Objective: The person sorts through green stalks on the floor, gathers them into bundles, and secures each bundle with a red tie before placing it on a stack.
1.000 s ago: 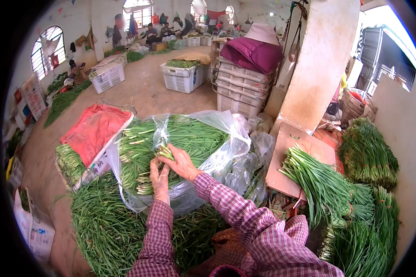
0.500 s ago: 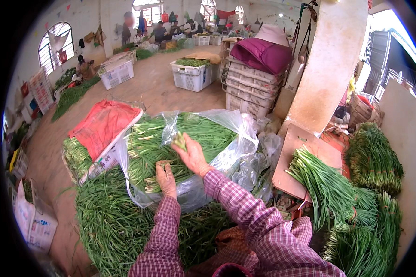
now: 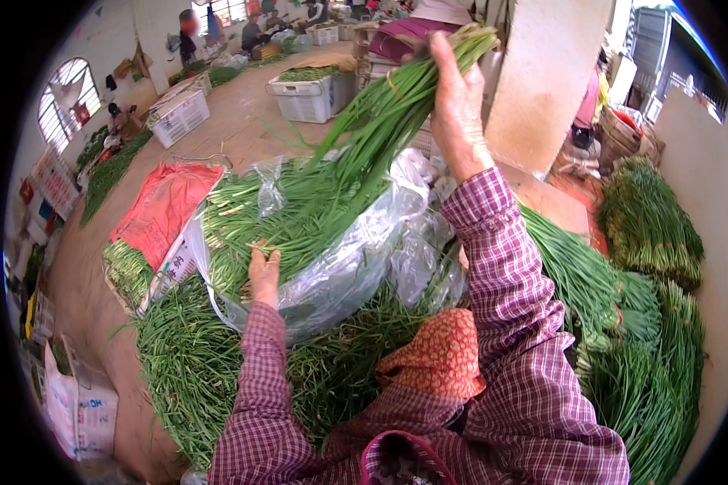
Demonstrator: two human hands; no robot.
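Note:
My right hand [image 3: 459, 109] is raised at upper middle, closed round a banded bunch of green chives [image 3: 396, 105]. Its pale cut ends point up and right, while the leaves hang down left over a basket lined with clear plastic [image 3: 340, 275]. Loose chives [image 3: 251, 222] fill that lining. At the near left side of the fill, my left hand [image 3: 264, 276] has thumb and fingers closed about the pale ends of some stalks. Below both arms spreads a big heap of loose green leaves [image 3: 182, 364].
A red cloth [image 3: 166, 206] covers part of a crate left of the lining. Tied chive bunches [image 3: 651, 222] are piled at right, beside a pillar [image 3: 546, 89]. White crates [image 3: 307, 97] stand farther off on the floor. People sit at the far wall.
My right hand has risen up and right, lifting the long bunch above the lining. My left hand has shifted slightly left and up. The view has turned a little right and down.

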